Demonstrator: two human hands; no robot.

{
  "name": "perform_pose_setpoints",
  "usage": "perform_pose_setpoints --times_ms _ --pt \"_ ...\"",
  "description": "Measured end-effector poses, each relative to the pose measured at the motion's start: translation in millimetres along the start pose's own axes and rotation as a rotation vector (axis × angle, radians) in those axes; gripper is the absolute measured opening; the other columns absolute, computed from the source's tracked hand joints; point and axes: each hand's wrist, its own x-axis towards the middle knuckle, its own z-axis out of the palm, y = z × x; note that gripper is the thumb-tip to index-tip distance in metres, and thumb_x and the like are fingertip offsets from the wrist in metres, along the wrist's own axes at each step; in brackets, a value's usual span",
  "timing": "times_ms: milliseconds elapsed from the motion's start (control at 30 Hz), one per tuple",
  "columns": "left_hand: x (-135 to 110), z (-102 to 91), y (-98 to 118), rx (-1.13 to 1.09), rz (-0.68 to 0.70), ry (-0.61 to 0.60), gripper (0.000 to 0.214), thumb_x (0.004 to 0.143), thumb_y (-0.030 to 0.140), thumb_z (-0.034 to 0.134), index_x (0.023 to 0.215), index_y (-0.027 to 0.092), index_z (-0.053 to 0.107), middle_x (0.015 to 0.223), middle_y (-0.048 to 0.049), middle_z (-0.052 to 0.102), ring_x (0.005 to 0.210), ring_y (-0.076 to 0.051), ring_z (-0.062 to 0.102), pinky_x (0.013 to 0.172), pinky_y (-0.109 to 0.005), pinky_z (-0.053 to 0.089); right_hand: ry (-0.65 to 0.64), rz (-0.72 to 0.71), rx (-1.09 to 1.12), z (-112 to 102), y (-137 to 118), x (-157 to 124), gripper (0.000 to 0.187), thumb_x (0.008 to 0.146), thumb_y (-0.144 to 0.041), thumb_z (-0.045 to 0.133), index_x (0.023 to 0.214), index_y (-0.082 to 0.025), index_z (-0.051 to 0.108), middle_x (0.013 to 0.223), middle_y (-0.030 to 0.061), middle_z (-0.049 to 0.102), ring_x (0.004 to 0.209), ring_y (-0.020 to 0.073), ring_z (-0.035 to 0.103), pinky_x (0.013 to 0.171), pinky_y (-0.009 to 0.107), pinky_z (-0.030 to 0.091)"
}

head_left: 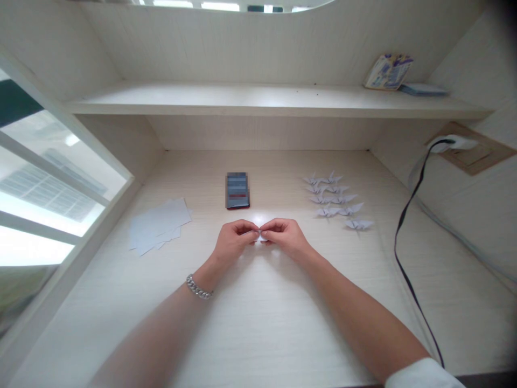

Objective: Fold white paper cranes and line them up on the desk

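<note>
Between my two hands, over the middle of the desk, is a small piece of folded white paper (260, 237), mostly hidden by the fingers. My left hand (235, 240), with a silver chain bracelet (199, 288) at the wrist, pinches its left side. The right side is pinched by my right hand (286, 235), thumb against forefinger. Both hands' fingertips nearly meet at the paper. To the right stand several folded white paper cranes (331, 199) in rough rows. Loose white paper sheets (159, 226) lie overlapping on the left.
A phone (238, 190), its screen blurred, lies just beyond my hands. A black cable (398, 237) hangs from a wall socket plate (472, 148) down the right side. Across the back runs a shelf (242, 99) holding a colourful packet (389, 71). A framed glass panel borders the left.
</note>
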Motion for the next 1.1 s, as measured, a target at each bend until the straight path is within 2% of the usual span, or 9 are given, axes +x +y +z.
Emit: perform_pose_setpoints --times_ms 267,933,1100 --pt "-0.7 1.4 1.2 -0.024 -0.01 0.0 0.012 0.063 0.023 0.067 0.072 0.014 0.067 0.069 -0.0029 0.065 0.064 -0.013 0.058 0.058 -0.023 0.046 -0.029 0.015 0.064 -1.7 3.6 2.1 0.022 0.061 -0.032 0.071 0.074 -0.015 0.068 0.072 0.0017 0.066 0.064 0.0141 0.062 0.062 0.029 0.053" --pt "-0.2 -1.2 -2.4 0.057 0.035 0.007 0.015 0.064 0.023 0.067 0.076 0.014 0.07 0.076 -0.0067 0.069 0.069 -0.016 0.061 0.064 -0.026 0.047 0.016 0.019 0.011 -0.5 2.9 2.8 0.022 0.06 -0.033 0.071 0.073 -0.016 0.064 0.066 0.0005 0.062 0.059 0.0127 0.057 0.052 0.024 0.049" --pt "0.2 -1.4 -5.4 0.008 0.041 0.012 0.017 0.064 0.024 0.069 0.077 0.014 0.067 0.077 -0.0064 0.068 0.069 -0.016 0.061 0.065 -0.027 0.048 0.007 0.014 0.007 -0.2 2.1 2.8 0.022 0.059 -0.031 0.071 0.074 -0.016 0.064 0.066 0.0005 0.062 0.058 0.0125 0.057 0.053 0.025 0.049"
